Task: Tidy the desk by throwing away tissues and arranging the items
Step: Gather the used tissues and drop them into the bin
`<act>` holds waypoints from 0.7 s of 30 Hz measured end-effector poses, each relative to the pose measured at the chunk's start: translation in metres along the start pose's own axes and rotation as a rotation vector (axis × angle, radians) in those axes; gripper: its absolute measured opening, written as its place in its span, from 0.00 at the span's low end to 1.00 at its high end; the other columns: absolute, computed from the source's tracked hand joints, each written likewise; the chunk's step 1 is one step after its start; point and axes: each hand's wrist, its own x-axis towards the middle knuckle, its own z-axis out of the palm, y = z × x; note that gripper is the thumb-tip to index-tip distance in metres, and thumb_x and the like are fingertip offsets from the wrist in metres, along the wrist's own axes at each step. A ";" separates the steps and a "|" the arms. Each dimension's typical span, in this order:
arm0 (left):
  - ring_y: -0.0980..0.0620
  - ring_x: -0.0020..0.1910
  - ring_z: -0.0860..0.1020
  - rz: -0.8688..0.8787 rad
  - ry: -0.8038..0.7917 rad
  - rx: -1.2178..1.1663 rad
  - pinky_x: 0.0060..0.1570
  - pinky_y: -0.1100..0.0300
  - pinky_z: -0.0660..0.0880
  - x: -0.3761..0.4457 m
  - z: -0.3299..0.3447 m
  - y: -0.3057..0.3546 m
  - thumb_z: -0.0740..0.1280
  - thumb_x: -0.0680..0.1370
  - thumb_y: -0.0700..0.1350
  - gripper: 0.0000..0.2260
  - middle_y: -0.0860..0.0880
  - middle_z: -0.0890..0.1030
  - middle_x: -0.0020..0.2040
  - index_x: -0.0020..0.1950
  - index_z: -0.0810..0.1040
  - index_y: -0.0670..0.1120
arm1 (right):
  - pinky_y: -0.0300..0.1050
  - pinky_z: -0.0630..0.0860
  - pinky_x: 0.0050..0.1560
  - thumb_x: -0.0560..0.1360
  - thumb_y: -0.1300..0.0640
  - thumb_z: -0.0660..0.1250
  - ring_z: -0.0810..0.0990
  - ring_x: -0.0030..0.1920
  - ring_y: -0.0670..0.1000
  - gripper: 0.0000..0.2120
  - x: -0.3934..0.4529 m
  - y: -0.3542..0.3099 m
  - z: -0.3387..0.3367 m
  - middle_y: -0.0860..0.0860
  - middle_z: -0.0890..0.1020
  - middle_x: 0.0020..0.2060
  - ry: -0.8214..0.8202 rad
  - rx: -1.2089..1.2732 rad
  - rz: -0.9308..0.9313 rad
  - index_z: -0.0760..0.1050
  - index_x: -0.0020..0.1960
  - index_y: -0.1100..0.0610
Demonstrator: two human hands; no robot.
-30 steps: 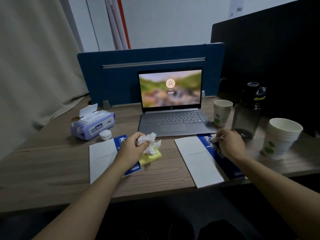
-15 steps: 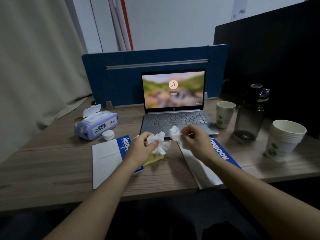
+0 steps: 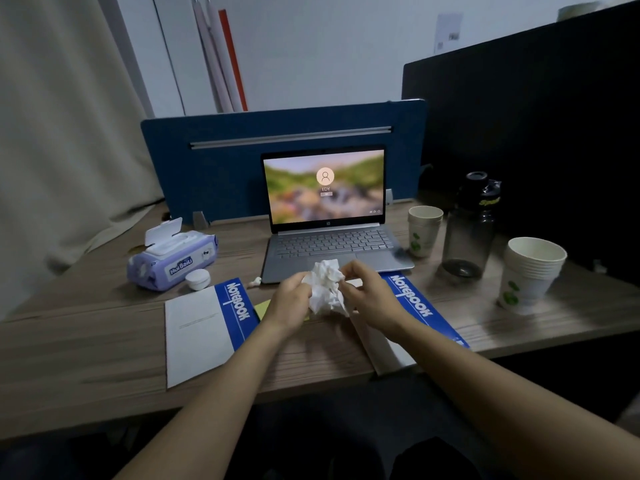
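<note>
- A crumpled white tissue wad (image 3: 325,285) is gripped between the left hand (image 3: 289,304) and the right hand (image 3: 369,301), both closed on it, above the counter (image 3: 86,341) just in front of the laptop (image 3: 329,216).
- Two notebooks are laid flat: one (image 3: 207,327) left of the hands, one (image 3: 412,306) partly covered by the right forearm.
- A yellow pad (image 3: 264,308) is seen under the left hand.
- A wipes pack (image 3: 173,259) with its lid up is placed far left.
- Cups (image 3: 424,233), a bottle (image 3: 471,226) and a cup stack (image 3: 530,271) are stood at right.

Laptop (image 3: 329,230) between wipes pack (image 3: 173,259) left, cups (image 3: 424,235) right
</note>
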 end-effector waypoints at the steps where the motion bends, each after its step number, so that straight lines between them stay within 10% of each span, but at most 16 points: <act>1: 0.40 0.52 0.80 0.022 -0.020 0.050 0.52 0.44 0.78 -0.003 0.004 0.001 0.58 0.71 0.41 0.16 0.45 0.83 0.50 0.54 0.80 0.50 | 0.46 0.77 0.36 0.79 0.58 0.63 0.79 0.38 0.49 0.01 -0.002 0.003 -0.005 0.52 0.80 0.49 -0.017 0.017 0.012 0.74 0.49 0.55; 5: 0.42 0.51 0.81 0.086 -0.088 0.160 0.51 0.44 0.76 -0.014 0.020 0.002 0.60 0.76 0.36 0.21 0.48 0.83 0.53 0.66 0.74 0.52 | 0.42 0.75 0.33 0.78 0.57 0.64 0.79 0.32 0.45 0.02 -0.016 0.010 -0.027 0.52 0.79 0.47 -0.013 0.050 0.008 0.74 0.49 0.54; 17: 0.53 0.49 0.84 0.181 -0.312 -0.087 0.46 0.56 0.81 -0.058 0.140 0.033 0.63 0.79 0.34 0.18 0.48 0.83 0.53 0.56 0.75 0.58 | 0.39 0.74 0.30 0.80 0.61 0.62 0.76 0.32 0.43 0.01 -0.116 0.018 -0.144 0.53 0.76 0.41 0.096 0.207 0.072 0.71 0.52 0.58; 21: 0.55 0.55 0.81 0.251 -0.390 -0.072 0.53 0.56 0.79 -0.077 0.204 0.037 0.66 0.78 0.39 0.17 0.54 0.84 0.53 0.57 0.76 0.62 | 0.54 0.81 0.42 0.79 0.62 0.62 0.80 0.39 0.50 0.03 -0.166 0.030 -0.189 0.54 0.79 0.44 0.168 0.350 0.152 0.72 0.51 0.56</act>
